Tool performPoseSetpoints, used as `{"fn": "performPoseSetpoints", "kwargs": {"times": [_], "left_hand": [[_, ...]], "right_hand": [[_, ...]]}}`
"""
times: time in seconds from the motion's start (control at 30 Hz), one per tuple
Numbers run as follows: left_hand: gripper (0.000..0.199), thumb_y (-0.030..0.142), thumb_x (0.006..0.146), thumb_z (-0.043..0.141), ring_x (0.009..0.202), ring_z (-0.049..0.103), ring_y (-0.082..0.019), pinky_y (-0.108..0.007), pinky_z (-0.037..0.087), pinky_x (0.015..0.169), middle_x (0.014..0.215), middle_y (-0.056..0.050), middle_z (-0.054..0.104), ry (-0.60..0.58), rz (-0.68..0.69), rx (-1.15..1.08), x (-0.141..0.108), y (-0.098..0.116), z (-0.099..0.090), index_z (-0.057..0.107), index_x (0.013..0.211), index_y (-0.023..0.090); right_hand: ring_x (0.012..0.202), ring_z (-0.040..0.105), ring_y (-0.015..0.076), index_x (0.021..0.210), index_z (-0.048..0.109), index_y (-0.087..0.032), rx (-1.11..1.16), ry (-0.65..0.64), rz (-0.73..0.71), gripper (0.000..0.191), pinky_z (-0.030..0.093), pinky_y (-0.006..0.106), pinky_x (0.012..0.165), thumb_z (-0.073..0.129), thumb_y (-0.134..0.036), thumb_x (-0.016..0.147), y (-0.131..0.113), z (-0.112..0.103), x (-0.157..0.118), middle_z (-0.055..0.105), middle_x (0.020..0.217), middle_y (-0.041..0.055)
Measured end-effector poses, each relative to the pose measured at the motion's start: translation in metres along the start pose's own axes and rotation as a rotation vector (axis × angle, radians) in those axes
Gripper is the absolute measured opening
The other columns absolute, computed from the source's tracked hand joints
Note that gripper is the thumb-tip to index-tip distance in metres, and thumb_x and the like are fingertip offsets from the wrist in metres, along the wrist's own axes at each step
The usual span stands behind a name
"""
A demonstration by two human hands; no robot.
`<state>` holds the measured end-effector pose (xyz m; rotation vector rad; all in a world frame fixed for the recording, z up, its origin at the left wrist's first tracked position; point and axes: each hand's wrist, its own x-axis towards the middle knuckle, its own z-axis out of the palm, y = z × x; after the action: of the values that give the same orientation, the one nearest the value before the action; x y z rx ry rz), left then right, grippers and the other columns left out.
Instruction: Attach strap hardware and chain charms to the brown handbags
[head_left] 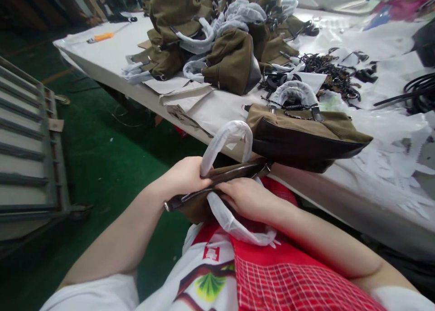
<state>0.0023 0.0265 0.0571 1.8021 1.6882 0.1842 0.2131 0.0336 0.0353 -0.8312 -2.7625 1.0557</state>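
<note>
A small olive bag [195,207] with a metal zipper and two white-wrapped handles is held against my body, below the table's edge. My left hand [186,175] grips its far side near the base of the upright handle, with the thumb at the zipper opening. My right hand [246,196] is at the opening too, its fingertips pressed at the zipper edge beside the lower handle; part of its fingers is hidden by the bag. Just beyond, a second olive bag with a dark base [299,141] lies on the table.
The white table [112,59] carries a heap of olive bags [231,59], a pile of dark straps [331,73], an orange-handled tool [103,36] and plastic wrap [387,157]. A metal rack cart [23,154] stands at left on the green floor.
</note>
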Motion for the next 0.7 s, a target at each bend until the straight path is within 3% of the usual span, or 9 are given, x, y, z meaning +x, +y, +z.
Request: {"fn": "performPoseSetpoints", "kwargs": {"times": [0.07,0.13,0.2,0.27,0.33,0.43,0.5,0.6,0.7], "left_hand": [[0.018,0.031,0.066,0.067,0.073,0.068,-0.024,-0.027,0.045,0.062,0.08,-0.005,0.074,-0.022,0.022,0.047,-0.007,-0.006,-0.001,0.074,0.08,0.022],[0.019,0.035,0.07,0.064,0.071,0.067,-0.024,-0.028,0.044,0.061,0.076,-0.007,0.073,0.037,-0.027,0.027,-0.009,-0.014,0.003,0.074,0.076,0.02],[0.027,0.04,0.073,0.06,0.068,0.066,-0.024,-0.029,0.044,0.06,0.069,-0.007,0.071,0.155,-0.111,-0.122,-0.004,-0.023,0.011,0.074,0.073,0.017],[0.034,0.045,0.072,0.061,0.066,0.064,-0.023,-0.027,0.043,0.058,0.066,-0.005,0.069,0.257,-0.187,-0.362,0.002,-0.03,0.022,0.073,0.073,0.014],[0.037,0.047,0.07,0.065,0.064,0.062,-0.021,-0.026,0.043,0.056,0.067,-0.004,0.068,0.295,-0.25,-0.594,0.007,-0.03,0.032,0.073,0.078,0.012],[0.04,0.045,0.065,0.072,0.066,0.063,-0.019,-0.026,0.046,0.06,0.073,-0.004,0.07,0.311,-0.283,-0.783,0.01,-0.017,0.043,0.073,0.086,0.011],[0.039,0.043,0.063,0.075,0.07,0.064,-0.02,-0.027,0.049,0.063,0.077,-0.006,0.072,0.336,-0.244,-0.802,0.008,-0.005,0.047,0.073,0.087,0.012],[0.035,0.041,0.065,0.074,0.075,0.068,-0.023,-0.029,0.051,0.068,0.081,-0.007,0.075,0.35,-0.184,-0.739,0.003,0.009,0.048,0.073,0.087,0.014],[0.035,0.041,0.067,0.071,0.076,0.069,-0.025,-0.03,0.053,0.068,0.079,-0.006,0.075,0.284,-0.198,-0.703,0.004,0.005,0.048,0.072,0.091,0.015]], "right_hand": [[0.105,0.066,0.0226,0.111,0.069,-0.018,0.019,0.01,-0.068,0.027,0.046,0.035,0.092,0.047,-0.016,0.096,0.002,0.003,0.006,0.072,0.113,0.0104],[0.104,0.065,0.0208,0.106,0.07,-0.02,0.078,-0.056,-0.201,0.029,0.046,0.032,0.09,0.046,-0.012,0.093,-0.001,0.004,0.004,0.073,0.111,0.0075],[0.1,0.066,0.021,0.099,0.07,-0.018,0.133,-0.174,-0.314,0.025,0.048,0.031,0.087,0.05,-0.01,0.086,-0.008,0.004,-0.004,0.073,0.106,0.0076],[0.096,0.065,0.0226,0.093,0.068,-0.014,0.199,-0.277,-0.33,0.02,0.049,0.032,0.085,0.054,-0.01,0.079,-0.013,0.005,-0.011,0.072,0.102,0.0099],[0.091,0.066,0.0212,0.093,0.065,-0.013,0.391,-0.312,-0.189,0.021,0.052,0.032,0.081,0.049,-0.01,0.079,-0.011,0.01,-0.01,0.071,0.099,0.0108],[0.068,0.066,0.0133,0.102,0.059,-0.014,0.837,-0.196,0.263,0.028,0.054,0.024,0.058,0.037,-0.009,0.087,0.004,0.023,0.005,0.068,0.089,0.0058],[0.053,0.062,0.0095,0.103,0.057,-0.015,1.048,-0.151,0.462,0.024,0.049,0.02,0.046,0.039,-0.01,0.088,0.012,0.034,0.018,0.065,0.081,0.0016],[0.044,0.056,0.0065,0.086,0.058,-0.013,1.188,-0.231,0.445,0.014,0.046,0.017,0.043,0.045,-0.008,0.085,0.014,0.05,0.032,0.06,0.069,-0.0021],[0.042,0.052,0.0069,0.078,0.057,-0.015,1.035,-0.187,0.392,0.019,0.045,0.018,0.044,0.042,-0.011,0.089,0.011,0.058,0.038,0.056,0.06,-0.004]]}}
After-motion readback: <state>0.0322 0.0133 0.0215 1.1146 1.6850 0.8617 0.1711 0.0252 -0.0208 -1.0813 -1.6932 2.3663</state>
